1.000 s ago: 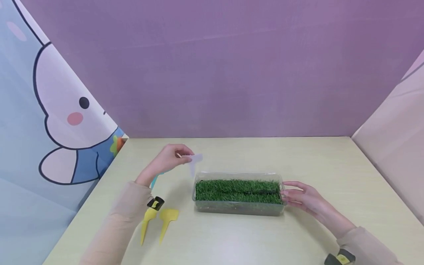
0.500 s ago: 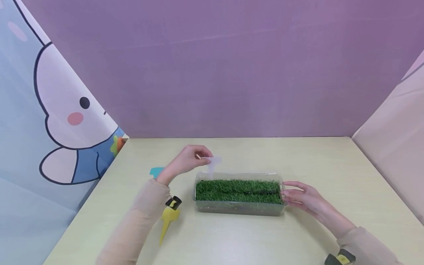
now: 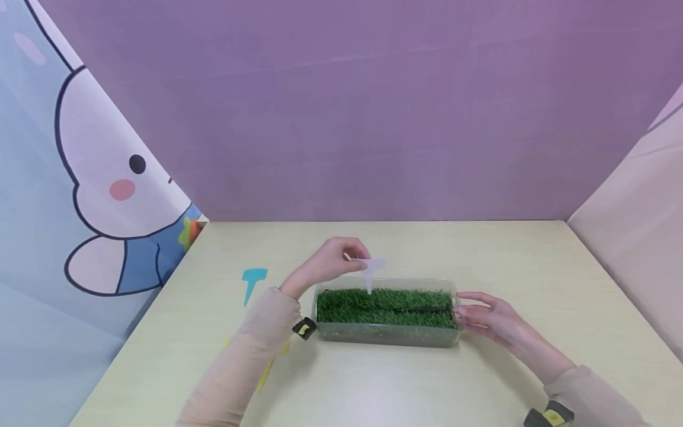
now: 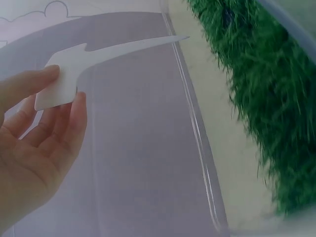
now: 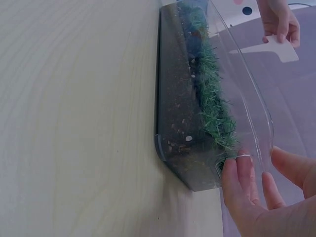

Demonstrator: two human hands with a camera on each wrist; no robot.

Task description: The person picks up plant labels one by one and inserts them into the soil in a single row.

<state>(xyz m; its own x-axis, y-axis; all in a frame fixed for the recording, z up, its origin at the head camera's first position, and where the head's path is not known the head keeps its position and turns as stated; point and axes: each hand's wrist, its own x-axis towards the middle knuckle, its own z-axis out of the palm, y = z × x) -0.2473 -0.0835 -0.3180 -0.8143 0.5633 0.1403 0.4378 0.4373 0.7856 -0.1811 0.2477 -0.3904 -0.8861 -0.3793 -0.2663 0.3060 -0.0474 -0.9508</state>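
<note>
We see the left hand (image 3: 331,264) pinching a white plant label (image 3: 372,268) by its broad end, point down just above the grass (image 3: 384,307) in a clear plastic box (image 3: 385,336). The right hand (image 3: 493,323), fingers nearly straight, rests against the box's right end on the table (image 3: 480,261); a teal label (image 3: 252,280) lies to the left.

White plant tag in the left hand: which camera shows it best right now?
Left wrist view: the white plant tag fills the frame, its head pinched by the left hand, its spike pointing toward the grass. In the head view it is small above the box; in the right wrist view, only a distant sliver.
</note>
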